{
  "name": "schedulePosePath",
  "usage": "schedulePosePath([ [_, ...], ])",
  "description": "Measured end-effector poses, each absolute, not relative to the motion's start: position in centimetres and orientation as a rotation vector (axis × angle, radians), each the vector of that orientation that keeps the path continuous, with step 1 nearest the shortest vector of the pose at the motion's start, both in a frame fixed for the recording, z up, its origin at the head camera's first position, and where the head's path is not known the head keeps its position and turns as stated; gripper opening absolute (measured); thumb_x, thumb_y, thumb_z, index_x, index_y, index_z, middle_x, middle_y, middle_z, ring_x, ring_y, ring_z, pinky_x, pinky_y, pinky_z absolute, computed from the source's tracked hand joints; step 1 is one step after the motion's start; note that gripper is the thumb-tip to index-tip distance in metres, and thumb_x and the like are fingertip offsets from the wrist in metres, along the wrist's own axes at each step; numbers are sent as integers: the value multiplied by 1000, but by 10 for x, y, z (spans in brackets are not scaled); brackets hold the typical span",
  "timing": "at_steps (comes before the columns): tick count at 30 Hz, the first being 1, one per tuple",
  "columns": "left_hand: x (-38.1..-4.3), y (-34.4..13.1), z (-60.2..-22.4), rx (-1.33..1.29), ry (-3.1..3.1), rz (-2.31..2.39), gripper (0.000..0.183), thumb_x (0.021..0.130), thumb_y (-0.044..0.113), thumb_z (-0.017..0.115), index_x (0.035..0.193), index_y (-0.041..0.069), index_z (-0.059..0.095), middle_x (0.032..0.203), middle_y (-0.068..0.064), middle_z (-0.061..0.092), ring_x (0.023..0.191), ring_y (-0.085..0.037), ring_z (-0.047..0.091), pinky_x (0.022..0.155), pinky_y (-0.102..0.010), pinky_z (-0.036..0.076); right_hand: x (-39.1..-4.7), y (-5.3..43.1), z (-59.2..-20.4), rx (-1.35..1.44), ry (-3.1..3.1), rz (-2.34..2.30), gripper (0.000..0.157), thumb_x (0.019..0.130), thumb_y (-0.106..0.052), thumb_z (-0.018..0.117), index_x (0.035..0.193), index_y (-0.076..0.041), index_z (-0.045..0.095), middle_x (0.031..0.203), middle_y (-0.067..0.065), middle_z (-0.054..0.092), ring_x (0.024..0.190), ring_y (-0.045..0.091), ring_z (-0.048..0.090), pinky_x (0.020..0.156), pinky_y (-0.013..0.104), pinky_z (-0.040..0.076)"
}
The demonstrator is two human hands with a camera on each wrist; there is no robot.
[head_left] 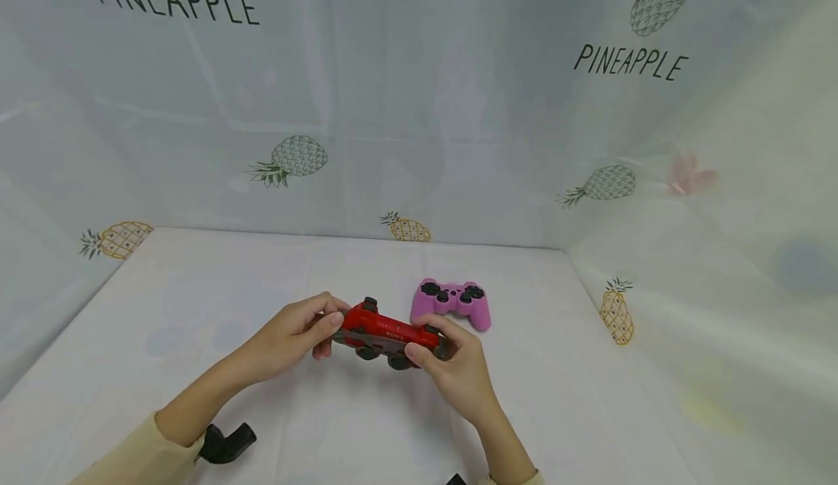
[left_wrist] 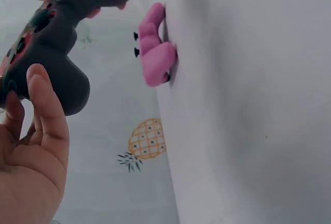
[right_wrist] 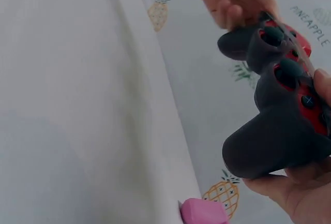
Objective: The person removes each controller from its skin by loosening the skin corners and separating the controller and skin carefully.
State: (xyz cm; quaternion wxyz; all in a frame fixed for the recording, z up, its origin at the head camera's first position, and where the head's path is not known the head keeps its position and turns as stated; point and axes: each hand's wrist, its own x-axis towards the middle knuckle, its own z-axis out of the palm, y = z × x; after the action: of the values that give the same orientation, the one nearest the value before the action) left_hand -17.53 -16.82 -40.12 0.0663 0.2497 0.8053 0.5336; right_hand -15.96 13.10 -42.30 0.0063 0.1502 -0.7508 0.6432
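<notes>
Both hands hold a red game controller (head_left: 393, 329) above the table, its top edge with SONY lettering turned up. A dark grey rubbery cover (right_wrist: 279, 115) wraps its grips and underside, while red shows around the buttons and sticks in the right wrist view. My left hand (head_left: 297, 336) pinches the left end between thumb and fingers. At the right end, my right hand (head_left: 458, 369) grips with the thumb on the near edge and fingers over the far side. How far the cover reaches under the fingers is hidden.
A pink game controller (head_left: 452, 299) with black sticks and buttons lies on the white table (head_left: 353, 427), just behind the held one. A pale pineapple-print curtain (head_left: 419, 107) rises behind the table and along its sides. Black wrist mounts (head_left: 225, 443) sit by the sleeves.
</notes>
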Motion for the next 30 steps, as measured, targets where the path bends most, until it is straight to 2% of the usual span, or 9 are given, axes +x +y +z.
schedulePosePath([
  [3,-172,-169,-403,720,2536,1530,12,113,27,55,118,16,57,101,-8,72,79,-22,64,66,-29,53,-160,130,-421,463,-2389,2014,41,91,-13,85,130,-17,72,124,12,70,97,23,76,80,34,64],
  [6,-171,-168,-406,730,2619,1475,14,113,28,53,121,18,49,114,-2,72,90,-20,65,73,-31,52,-161,130,-420,471,-2419,1997,42,92,-16,85,132,-20,71,125,11,70,97,23,76,79,34,64],
  [10,-170,-165,-408,721,2672,1430,25,114,32,50,136,21,53,121,2,69,105,-19,62,83,-34,53,-162,129,-421,457,-2443,1973,42,93,-18,84,132,-25,71,126,11,68,96,23,75,79,33,64],
  [12,-170,-163,-408,696,2688,1407,30,113,35,52,141,25,55,124,4,65,108,-20,58,81,-35,53,-163,129,-421,451,-2453,1948,42,93,-20,84,133,-26,71,128,12,67,99,23,75,80,33,64],
  [14,-169,-162,-408,688,2712,1377,37,109,41,60,143,27,56,124,5,63,108,-20,55,82,-35,53,-164,129,-421,452,-2457,1928,41,94,-21,84,133,-27,71,129,11,66,101,23,75,80,33,64],
  [17,-166,-161,-409,697,2720,1340,57,99,49,73,146,26,50,125,9,66,107,-18,58,81,-33,53,-165,128,-419,469,-2463,1905,42,94,-23,83,133,-28,71,130,10,65,103,24,76,80,33,64],
  [20,-165,-161,-410,680,2740,1314,70,92,55,78,148,26,47,118,12,70,97,-15,60,72,-29,53,-167,127,-416,488,-2464,1890,43,94,-23,84,134,-29,70,132,8,66,106,25,75,81,33,64],
  [24,-163,-162,-410,612,2766,1354,65,92,53,78,145,28,51,111,14,71,88,-17,59,63,-28,49,-170,131,-414,523,-2432,1952,52,95,-21,83,143,-27,63,137,7,65,112,29,72,87,34,62],
  [30,-160,-166,-410,512,2768,1447,53,93,45,79,136,24,55,110,13,74,87,-14,67,69,-30,50,-171,132,-418,722,-2221,2103,60,96,-5,78,149,-18,53,141,14,60,120,30,71,94,36,60],
])
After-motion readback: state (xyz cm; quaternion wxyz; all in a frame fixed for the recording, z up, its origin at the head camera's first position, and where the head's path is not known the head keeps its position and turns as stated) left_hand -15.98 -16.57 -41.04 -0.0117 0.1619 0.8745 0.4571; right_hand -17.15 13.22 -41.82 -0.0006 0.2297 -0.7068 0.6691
